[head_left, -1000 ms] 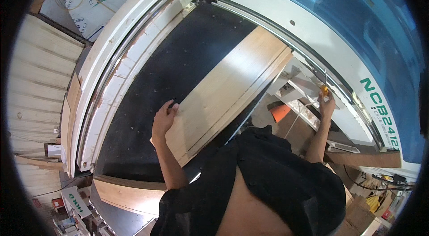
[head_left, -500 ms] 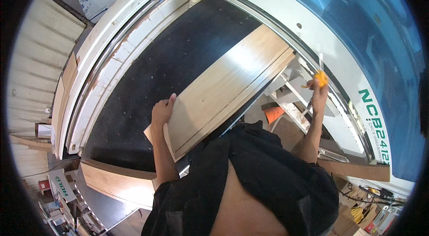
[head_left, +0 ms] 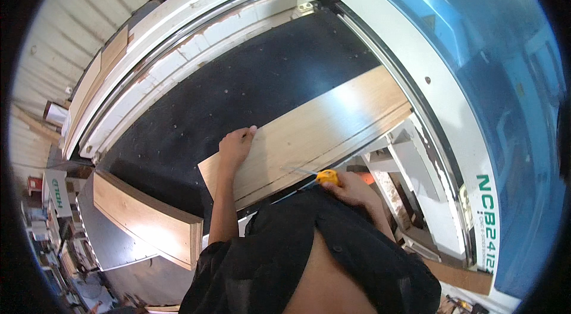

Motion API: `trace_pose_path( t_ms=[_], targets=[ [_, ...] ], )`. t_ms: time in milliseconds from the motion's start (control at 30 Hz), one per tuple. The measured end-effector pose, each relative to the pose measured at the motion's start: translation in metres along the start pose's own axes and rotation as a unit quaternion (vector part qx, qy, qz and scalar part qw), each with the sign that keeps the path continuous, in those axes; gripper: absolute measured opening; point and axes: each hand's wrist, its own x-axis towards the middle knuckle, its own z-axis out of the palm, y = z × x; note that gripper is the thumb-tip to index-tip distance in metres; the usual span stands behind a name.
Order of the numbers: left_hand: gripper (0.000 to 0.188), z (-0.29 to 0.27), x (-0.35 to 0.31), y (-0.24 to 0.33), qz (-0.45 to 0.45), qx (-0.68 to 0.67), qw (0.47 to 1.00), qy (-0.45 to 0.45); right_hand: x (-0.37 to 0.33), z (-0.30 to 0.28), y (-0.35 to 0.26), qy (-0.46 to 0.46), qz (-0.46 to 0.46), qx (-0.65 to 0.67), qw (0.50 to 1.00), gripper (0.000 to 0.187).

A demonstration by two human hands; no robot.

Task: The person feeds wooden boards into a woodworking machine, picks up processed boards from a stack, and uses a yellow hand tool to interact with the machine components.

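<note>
A long, light wooden board with a groove along its near edge lies slantwise on the black machine bed. My left hand is at the board's far edge near its left end, fingers curled closed over it. Closed round a yellow-bodied hand tool is my right hand, over the near edge of the board. A thin, straight metal tip sticks out of the tool leftward over the groove; whether it touches the wood, I cannot tell.
Several stacked wooden boards stand at the lower left. A white rail runs along the far left side of the bed. On the right rises a white and blue machine housing. Another wooden piece is at the lower right.
My right hand has come down and left with the yellow tool, from beside the machine rail to the board's near edge. My left hand stays at the board; the view has shifted.
</note>
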Motion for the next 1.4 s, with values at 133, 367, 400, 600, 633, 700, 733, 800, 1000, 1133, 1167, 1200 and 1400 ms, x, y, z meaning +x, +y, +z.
trace_pose_path(
  t_ms=[133, 367, 400, 600, 633, 700, 733, 800, 1000, 1133, 1167, 1200, 1400],
  targets=[
    [0.048, 0.001, -0.001, 0.016, 0.01, -0.082, 0.995, 0.054, -0.003, -0.033, -0.005, 0.046, 0.019, 0.094, 0.994, 0.046],
    [0.036, 0.022, 0.006, 0.003, 0.03, -0.284, 0.943, 0.169, 0.02, -0.044, -0.033, 0.211, -0.121, 0.184, 0.952, 0.038],
    [0.037, 0.031, 0.002, 0.006, 0.069, -0.29, 0.943, 0.149, 0.019, -0.046, -0.041, 0.208, -0.14, 0.172, 0.953, 0.041],
    [0.057, -0.003, -0.068, 0.14, 0.208, -0.336, 0.913, -0.104, 0.028, -0.039, -0.123, 0.35, -0.304, 0.017, 0.886, 0.033],
    [0.057, 0.003, -0.07, 0.143, 0.224, -0.392, 0.885, -0.118, 0.027, -0.038, -0.134, 0.38, -0.34, -0.027, 0.86, 0.033],
    [0.055, 0.004, -0.068, 0.138, 0.241, -0.441, 0.856, -0.118, 0.029, -0.036, -0.151, 0.381, -0.335, -0.042, 0.861, 0.031],
    [0.053, 0.0, -0.064, 0.136, 0.246, -0.44, 0.857, -0.107, 0.032, -0.036, -0.155, 0.395, -0.346, -0.087, 0.847, 0.032],
    [0.048, 0.006, -0.061, 0.131, 0.218, -0.457, 0.856, -0.103, 0.031, -0.032, -0.158, 0.374, -0.331, -0.131, 0.856, 0.036],
    [0.038, 0.023, -0.068, 0.12, 0.213, -0.446, 0.843, -0.214, 0.036, -0.034, -0.157, 0.151, -0.359, 0.081, 0.917, 0.058],
    [0.047, 0.043, -0.078, 0.127, 0.325, -0.327, 0.837, -0.293, 0.035, -0.053, -0.181, 0.21, -0.43, 0.197, 0.856, 0.056],
    [0.048, 0.041, -0.076, 0.129, 0.336, -0.295, 0.846, -0.292, 0.029, -0.064, -0.191, 0.23, -0.443, 0.184, 0.847, 0.052],
    [0.049, 0.039, -0.074, 0.131, 0.347, -0.262, 0.852, -0.29, 0.028, -0.072, -0.191, 0.198, -0.449, 0.166, 0.856, 0.048],
    [0.05, 0.062, -0.069, 0.126, 0.352, -0.255, 0.86, -0.266, 0.014, -0.081, -0.215, 0.172, -0.444, -0.045, 0.878, 0.042]
  ],
)
